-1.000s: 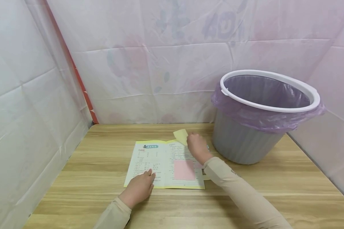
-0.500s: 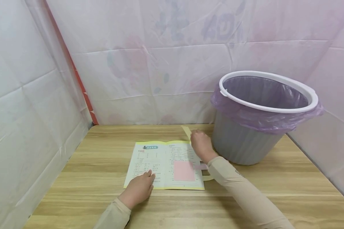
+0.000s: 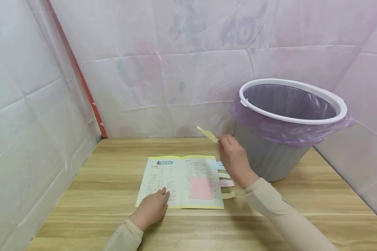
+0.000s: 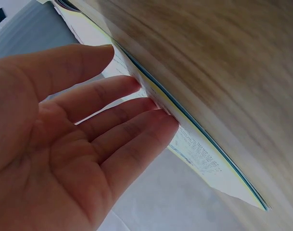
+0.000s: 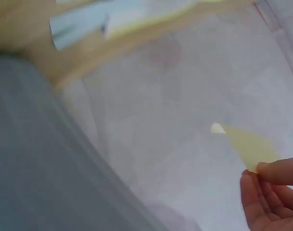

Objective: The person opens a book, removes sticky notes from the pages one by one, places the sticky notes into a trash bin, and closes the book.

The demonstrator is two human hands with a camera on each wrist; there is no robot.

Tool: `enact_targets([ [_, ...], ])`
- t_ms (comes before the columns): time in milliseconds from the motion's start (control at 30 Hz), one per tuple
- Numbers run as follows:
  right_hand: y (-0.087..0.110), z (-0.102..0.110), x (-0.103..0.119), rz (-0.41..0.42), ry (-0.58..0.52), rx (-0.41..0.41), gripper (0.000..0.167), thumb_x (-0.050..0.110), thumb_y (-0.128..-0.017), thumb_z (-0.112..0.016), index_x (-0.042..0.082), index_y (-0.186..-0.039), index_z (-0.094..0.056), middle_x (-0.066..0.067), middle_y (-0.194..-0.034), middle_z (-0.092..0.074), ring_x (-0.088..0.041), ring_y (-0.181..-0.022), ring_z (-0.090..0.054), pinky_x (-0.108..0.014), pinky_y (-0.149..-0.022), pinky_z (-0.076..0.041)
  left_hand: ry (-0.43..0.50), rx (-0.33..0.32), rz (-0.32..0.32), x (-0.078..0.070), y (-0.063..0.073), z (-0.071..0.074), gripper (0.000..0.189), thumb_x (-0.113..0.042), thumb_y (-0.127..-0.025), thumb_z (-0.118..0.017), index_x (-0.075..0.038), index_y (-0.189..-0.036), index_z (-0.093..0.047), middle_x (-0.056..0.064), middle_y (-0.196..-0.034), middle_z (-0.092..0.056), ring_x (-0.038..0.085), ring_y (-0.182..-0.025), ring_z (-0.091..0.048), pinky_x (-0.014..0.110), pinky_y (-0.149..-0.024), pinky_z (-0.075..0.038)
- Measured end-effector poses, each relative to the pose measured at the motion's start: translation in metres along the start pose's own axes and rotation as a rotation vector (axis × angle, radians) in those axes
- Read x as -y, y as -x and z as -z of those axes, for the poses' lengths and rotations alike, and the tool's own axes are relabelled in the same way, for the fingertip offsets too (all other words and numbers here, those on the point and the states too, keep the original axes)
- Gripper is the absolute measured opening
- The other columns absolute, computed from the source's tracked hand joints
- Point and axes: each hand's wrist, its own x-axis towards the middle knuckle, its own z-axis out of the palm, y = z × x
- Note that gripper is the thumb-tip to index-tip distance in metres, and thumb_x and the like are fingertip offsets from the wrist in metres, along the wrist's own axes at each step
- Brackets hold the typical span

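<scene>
An open booklet (image 3: 163, 174) with printed pages lies on the wooden table. My left hand (image 3: 152, 206) rests its fingertips on the lower part of the left page, fingers fairly straight in the left wrist view (image 4: 88, 130). Between thumb and fingers my right hand (image 3: 235, 157) pinches a yellow sticky note (image 3: 208, 134), raised above the table beyond the booklet's upper right corner. The right wrist view shows the same yellow sticky note (image 5: 252, 147) by one end. A pink sticky note (image 3: 201, 188) lies on the right page.
Several coloured paper tabs (image 3: 224, 183) stick out from the booklet's right edge. At the right stands a grey trash bin (image 3: 267, 153) with a white rim (image 3: 301, 85) and a purple bag liner (image 3: 270, 127). Pale printed sheeting (image 3: 128, 80) walls the table (image 3: 106, 223) behind and at the sides.
My right hand has lifted the yellow sticky note off the right page's top, raising it and moving right toward the bin. The left hand stays in place.
</scene>
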Motion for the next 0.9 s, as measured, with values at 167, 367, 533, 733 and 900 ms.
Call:
enact_targets([
  [167, -0.016, 0.046, 0.007, 0.153, -0.008, -0.258, 0.022, -0.015, -0.077, -0.065, -0.007, -0.097, -0.068, -0.02, -0.085, -0.064, -0.036, -0.076, -0.061, -0.044, -0.066, -0.055, -0.008, 0.0, 0.0, 0.0, -0.001, -0.001, 0.035, -0.01, -0.086, -0.068, 0.007, -0.116, -0.064, 0.026, -0.121, -0.061, 0.041, -0.106, -0.063, 0.049, -0.084, -0.054],
  [367, -0.042, 0.098, 0.012, 0.271, 0.039, -0.584, 0.024, -0.017, -0.075, -0.064, -0.002, -0.093, -0.072, -0.021, -0.08, -0.061, -0.042, -0.069, -0.055, -0.051, -0.06, -0.046, 0.002, 0.008, 0.013, -0.001, -0.001, 0.0, 0.035, -0.01, -0.087, -0.068, 0.008, -0.116, -0.064, 0.026, -0.122, -0.061, 0.04, -0.108, -0.062, 0.05, -0.085, -0.054],
  [533, -0.058, 0.124, -0.009, 0.211, 0.143, -0.706, 0.023, -0.014, -0.08, -0.061, 0.002, -0.09, -0.074, -0.019, -0.081, -0.062, -0.046, -0.072, -0.054, -0.051, -0.068, -0.048, -0.003, 0.0, 0.002, 0.0, 0.0, 0.0, 0.035, -0.01, -0.087, -0.068, 0.008, -0.116, -0.064, 0.026, -0.121, -0.061, 0.041, -0.107, -0.062, 0.049, -0.085, -0.054],
  [733, -0.064, 0.145, -0.038, 0.082, 0.267, -0.509, 0.02, -0.005, -0.091, -0.053, -0.002, -0.091, -0.073, -0.025, -0.085, -0.06, -0.049, -0.076, -0.052, -0.059, -0.067, -0.044, -0.001, 0.0, 0.004, 0.001, 0.0, -0.002, 0.035, -0.01, -0.087, -0.067, 0.008, -0.116, -0.063, 0.027, -0.122, -0.061, 0.041, -0.107, -0.062, 0.05, -0.086, -0.053],
  [900, -0.064, 0.16, -0.052, 0.041, 0.318, -0.231, 0.022, -0.005, -0.094, -0.049, -0.01, -0.094, -0.07, -0.027, -0.086, -0.058, -0.047, -0.078, -0.052, -0.058, -0.067, -0.045, -0.001, 0.0, 0.008, 0.001, 0.0, -0.002, 0.035, -0.01, -0.087, -0.067, 0.008, -0.117, -0.063, 0.027, -0.122, -0.061, 0.041, -0.108, -0.062, 0.05, -0.086, -0.053],
])
